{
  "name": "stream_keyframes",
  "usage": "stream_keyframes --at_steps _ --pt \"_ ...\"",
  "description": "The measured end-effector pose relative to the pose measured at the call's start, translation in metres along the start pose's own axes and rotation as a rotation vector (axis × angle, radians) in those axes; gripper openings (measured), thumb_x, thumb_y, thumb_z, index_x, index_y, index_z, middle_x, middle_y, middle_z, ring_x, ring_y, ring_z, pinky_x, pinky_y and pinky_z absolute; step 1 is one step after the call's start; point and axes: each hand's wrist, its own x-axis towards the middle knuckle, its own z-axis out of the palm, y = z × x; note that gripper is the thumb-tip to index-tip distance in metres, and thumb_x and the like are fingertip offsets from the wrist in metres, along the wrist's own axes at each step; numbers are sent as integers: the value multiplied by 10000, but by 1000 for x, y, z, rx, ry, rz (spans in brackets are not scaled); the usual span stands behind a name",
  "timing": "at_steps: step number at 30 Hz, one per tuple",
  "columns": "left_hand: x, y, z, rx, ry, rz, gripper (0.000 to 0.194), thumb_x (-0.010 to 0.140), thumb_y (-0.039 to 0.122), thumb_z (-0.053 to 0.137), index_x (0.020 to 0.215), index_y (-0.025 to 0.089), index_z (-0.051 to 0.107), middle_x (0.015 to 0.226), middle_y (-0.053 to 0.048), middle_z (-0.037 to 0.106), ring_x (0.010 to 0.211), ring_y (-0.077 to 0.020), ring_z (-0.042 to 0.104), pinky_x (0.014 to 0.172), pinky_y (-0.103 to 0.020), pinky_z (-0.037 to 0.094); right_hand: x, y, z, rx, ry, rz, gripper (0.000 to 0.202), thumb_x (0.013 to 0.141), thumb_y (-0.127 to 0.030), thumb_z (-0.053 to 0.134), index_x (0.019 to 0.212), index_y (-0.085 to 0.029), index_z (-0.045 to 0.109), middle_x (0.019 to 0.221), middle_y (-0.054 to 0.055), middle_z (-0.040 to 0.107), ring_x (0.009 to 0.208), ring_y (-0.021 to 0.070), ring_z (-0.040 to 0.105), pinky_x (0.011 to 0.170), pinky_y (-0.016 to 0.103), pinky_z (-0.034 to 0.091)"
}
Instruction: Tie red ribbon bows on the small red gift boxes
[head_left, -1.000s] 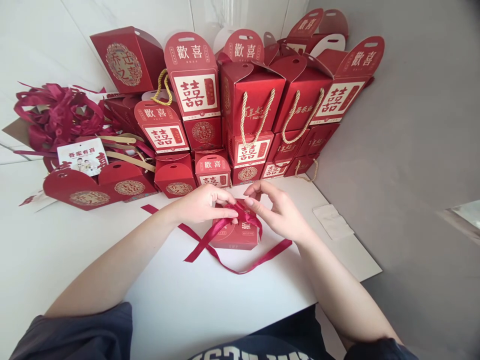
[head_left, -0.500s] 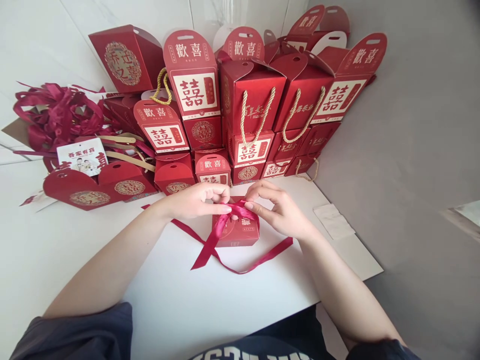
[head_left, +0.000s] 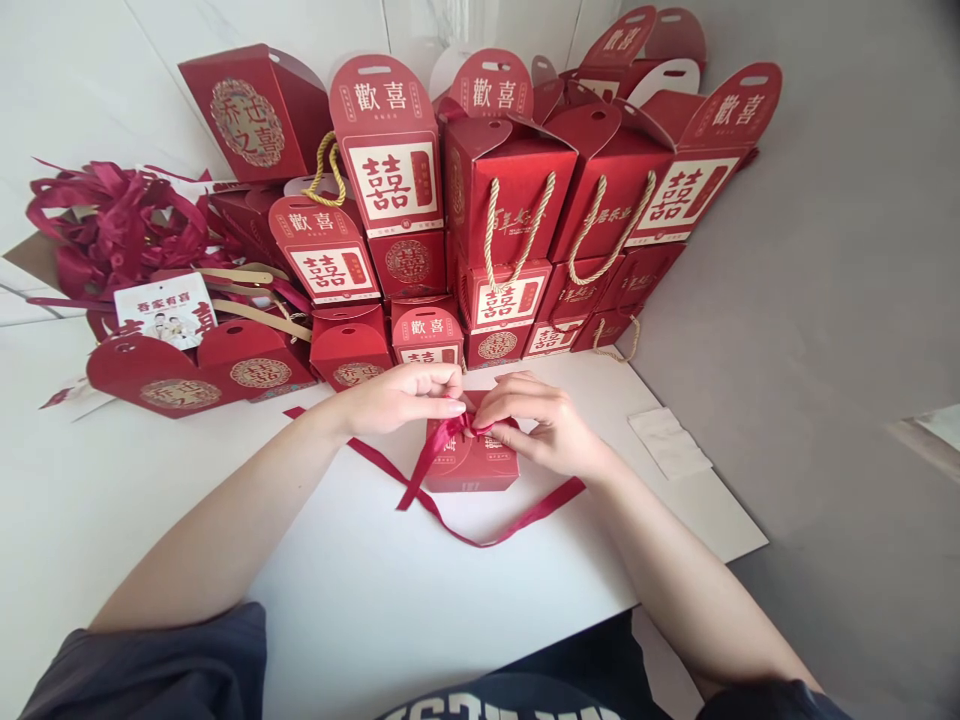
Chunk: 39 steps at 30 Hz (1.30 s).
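A small red gift box [head_left: 471, 475] with printed characters stands on the white table, below both hands. Dark red ribbon [head_left: 429, 460] runs over the top of the box, one short end hanging down its left front. A longer tail lies curved on the table in front of the box. My left hand [head_left: 405, 395] is closed over the ribbon at the box's top, thumb and fingers pinched together. From the right, my right hand [head_left: 544, 422] pinches the ribbon close to its middle, with fingertips almost meeting the left ones. The crossing of the ribbon is partly hidden by my fingers.
Red gift boxes [head_left: 511, 190], some with rope handles, are stacked along the back. At left, a bundle of dark red ribbon [head_left: 120, 225] sits in an open red box [head_left: 199, 385] with a printed card [head_left: 166, 310]. White paper [head_left: 669, 443] lies at right beside the grey wall.
My right hand has moved left and in toward the middle of the ribbon. The wide ribbon loop over the box has become smaller, and the short hanging end has drawn up.
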Motion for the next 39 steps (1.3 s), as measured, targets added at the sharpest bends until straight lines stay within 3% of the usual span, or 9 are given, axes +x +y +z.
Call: stream_keyframes --at_steps 6,10,14,19,24,29,32,34,39 --pt "0 5 10 200 106 37 245 816 302 681 775 168 480 737 26 535 711 -106 533 674 -240 421 2 -6 -6 18 -99 -9 104 931 -221 587 990 -237 670 970 48 699 905 198 606 891 383 456" --pt "-3 8 15 296 154 51 214 765 233 688 781 177 482 727 34 531 688 -107 540 653 -240 429 2 -5 -1 49 -53 86 54 917 -252 611 934 -228 656 919 46 686 887 201 593 856 368 466" --pt "-7 12 22 444 228 49 140 785 209 631 833 189 501 831 8 613 804 -143 614 716 -253 454 0 -4 6 126 1 210 44 880 -216 618 914 -208 591 919 43 646 849 181 584 807 331 484" --pt "-10 15 44 765 450 80 133 791 151 584 880 213 506 819 33 639 703 -126 593 649 -242 421 0 -4 10 153 22 221 63 867 -204 605 893 -209 547 873 19 610 813 161 567 791 303 470" --pt "-8 6 65 1103 669 150 113 841 103 508 868 201 556 780 6 647 719 -167 585 738 -307 422 1 -4 13 96 56 168 83 860 -179 603 866 -214 528 849 6 594 790 154 551 801 302 457" --pt "-8 0 63 1003 685 136 95 829 100 540 840 192 555 817 -5 615 702 -139 573 654 -259 428 2 -6 8 105 71 184 42 923 -250 578 913 -210 582 880 22 609 844 164 565 846 314 458" --pt "-10 -4 58 950 680 253 118 819 73 549 804 188 523 786 7 580 699 -116 544 680 -234 443 3 -4 5 109 138 273 171 976 -315 519 961 -207 651 1072 73 625 1055 196 576 972 362 423" --pt "-13 -8 56 954 682 322 139 816 55 554 791 186 517 772 10 572 703 -112 538 684 -227 449 3 0 5 141 116 310 205 975 -326 530 945 -213 699 1166 86 619 1186 214 544 1040 387 387" --pt "-15 -18 54 1003 734 514 158 815 36 596 789 181 538 791 8 609 715 -106 577 671 -215 474 2 6 9 267 71 347 173 871 -333 694 1019 -250 732 1239 73 629 1274 224 514 1088 391 370"
